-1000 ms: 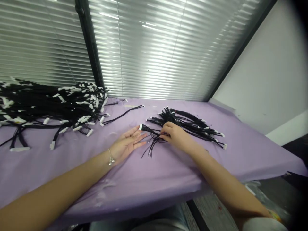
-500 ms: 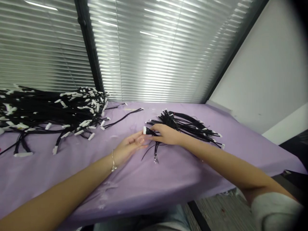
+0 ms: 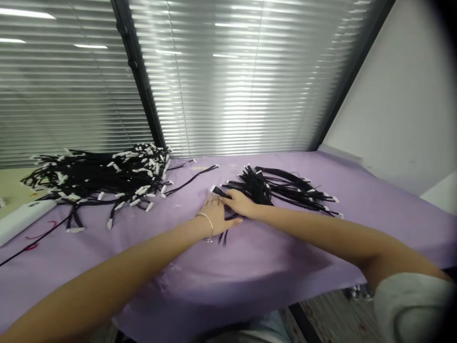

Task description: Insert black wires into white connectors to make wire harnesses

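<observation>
Two hands (image 3: 214,214) (image 3: 241,203) at one harness (image 3: 220,192)

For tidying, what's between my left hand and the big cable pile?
Head view: purple covering between your left hand and the pile; a black cable farther back.

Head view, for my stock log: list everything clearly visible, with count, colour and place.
Piled wire harnesses: too tangled to count, black with white connectors, left
Bunched wire harnesses: several, black with white connectors, centre right
Handled wire harness: 1, black with white connector, centre
Table cover: 1, purple, beneath the harnesses
Long box-like object: 1, white, left edge
Curved strands or marks: few, pink-red, near left edge
Side surface: 1, yellowish, far left
Window blinds: 2 sections, silver-grey, background
Post: 1, black, between blinds
Wall: 1, white, right
Floor: 1, grey, bottom right
Bracelet: 1, silver, left wrist
Sleeve: 1, light grey, right arm
Left hand: 1, bare, centre
Right hand: 1, bare, centre
</observation>
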Motion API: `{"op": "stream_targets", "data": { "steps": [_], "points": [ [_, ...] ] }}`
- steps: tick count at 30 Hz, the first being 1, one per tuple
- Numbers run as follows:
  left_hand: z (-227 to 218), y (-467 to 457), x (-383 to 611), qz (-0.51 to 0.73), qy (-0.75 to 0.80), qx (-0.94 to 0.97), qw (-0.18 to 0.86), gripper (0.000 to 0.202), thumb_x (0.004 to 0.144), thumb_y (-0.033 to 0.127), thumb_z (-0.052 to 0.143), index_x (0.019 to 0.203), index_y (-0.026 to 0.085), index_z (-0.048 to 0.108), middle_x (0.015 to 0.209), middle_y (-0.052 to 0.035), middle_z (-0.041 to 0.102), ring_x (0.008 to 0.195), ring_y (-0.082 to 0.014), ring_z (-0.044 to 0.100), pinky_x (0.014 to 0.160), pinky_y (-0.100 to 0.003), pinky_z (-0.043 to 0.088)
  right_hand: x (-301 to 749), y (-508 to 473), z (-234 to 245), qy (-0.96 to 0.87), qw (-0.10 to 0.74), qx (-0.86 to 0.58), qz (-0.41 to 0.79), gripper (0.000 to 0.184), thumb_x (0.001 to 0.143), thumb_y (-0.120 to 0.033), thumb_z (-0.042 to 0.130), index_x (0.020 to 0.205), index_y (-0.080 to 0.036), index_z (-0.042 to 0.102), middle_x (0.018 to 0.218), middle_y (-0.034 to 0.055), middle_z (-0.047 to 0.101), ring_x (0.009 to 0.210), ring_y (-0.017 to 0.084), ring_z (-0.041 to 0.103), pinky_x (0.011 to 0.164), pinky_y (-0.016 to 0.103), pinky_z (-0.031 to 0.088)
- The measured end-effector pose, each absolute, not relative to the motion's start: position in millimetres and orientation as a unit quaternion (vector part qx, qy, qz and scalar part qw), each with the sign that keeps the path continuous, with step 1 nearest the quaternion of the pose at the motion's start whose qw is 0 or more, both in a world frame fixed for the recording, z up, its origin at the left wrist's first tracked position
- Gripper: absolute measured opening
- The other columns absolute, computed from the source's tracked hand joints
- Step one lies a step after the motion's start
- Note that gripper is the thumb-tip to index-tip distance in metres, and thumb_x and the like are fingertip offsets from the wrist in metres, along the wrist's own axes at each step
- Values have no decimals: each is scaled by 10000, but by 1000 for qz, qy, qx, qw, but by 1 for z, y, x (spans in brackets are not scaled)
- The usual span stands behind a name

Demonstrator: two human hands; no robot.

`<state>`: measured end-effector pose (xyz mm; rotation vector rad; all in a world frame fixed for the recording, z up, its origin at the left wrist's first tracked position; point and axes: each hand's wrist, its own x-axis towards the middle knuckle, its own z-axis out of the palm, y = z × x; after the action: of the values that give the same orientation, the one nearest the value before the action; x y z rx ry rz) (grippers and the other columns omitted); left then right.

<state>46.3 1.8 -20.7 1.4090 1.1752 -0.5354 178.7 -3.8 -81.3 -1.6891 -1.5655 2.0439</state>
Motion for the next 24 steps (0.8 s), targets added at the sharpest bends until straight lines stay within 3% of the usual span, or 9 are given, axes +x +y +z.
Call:
{"op": "stream_targets", "data": {
  "steps": [2,4,7,11,14,17,21,24],
  "points": [
    [-26,11,57,-257,490,615,562,990,648,632,643,1328,-47,404,1412,-343,315,1349,-475,186,1073,-582,164,182,0,-81,-475,31,-562,677,308,898,-397,495,772,-125,567,719,-9,564,637,91,531,618,256,452],
    [-30,22,63,-276,475,632,547,813,731,569,620,1311,26,447,1385,-280,401,1323,-422,296,1050,-584,233,187,4,-82,-451,37,-572,684,303,896,-405,498,811,-123,573,744,-4,574,642,90,537,613,255,459],
    [-31,39,65,-286,448,664,525,410,887,401,517,1195,132,549,1262,-136,541,1186,-286,492,989,-519,372,194,10,-83,-438,52,-577,687,311,891,-423,498,851,-125,577,771,1,579,648,92,537,615,256,459],
    [-24,45,66,-304,424,697,491,287,897,340,522,1081,135,602,1113,-70,602,1009,-249,585,866,-419,483,200,15,-79,-444,75,-569,688,302,877,-414,521,803,-126,575,739,-8,569,644,93,528,625,258,448],
    [-18,38,69,-328,401,715,469,229,890,310,542,1048,162,615,1095,-70,608,986,-220,595,846,-382,494,204,20,-77,-455,83,-560,687,298,832,-395,590,703,-129,558,668,-28,535,638,91,515,633,253,439],
    [-9,26,67,-336,371,735,456,214,888,280,548,1044,150,615,1114,-85,610,1034,-219,581,891,-421,473,224,35,-86,-448,70,-578,679,289,831,-396,599,739,-123,571,678,-28,541,634,89,524,621,252,456],
    [7,3,53,-321,334,755,463,244,870,107,498,1072,68,628,1268,-196,552,1239,-292,467,1017,-448,368,286,58,-112,-404,40,-644,648,271,901,-375,507,936,-118,586,835,15,598,686,96,567,625,262,497],
    [18,-9,40,-315,332,750,477,353,891,93,397,1187,20,576,1347,-274,457,1290,-334,411,1043,-490,321,332,59,-126,-386,47,-667,635,255,894,-356,524,968,-121,591,888,31,609,723,106,580,635,264,510]
  ]
}}
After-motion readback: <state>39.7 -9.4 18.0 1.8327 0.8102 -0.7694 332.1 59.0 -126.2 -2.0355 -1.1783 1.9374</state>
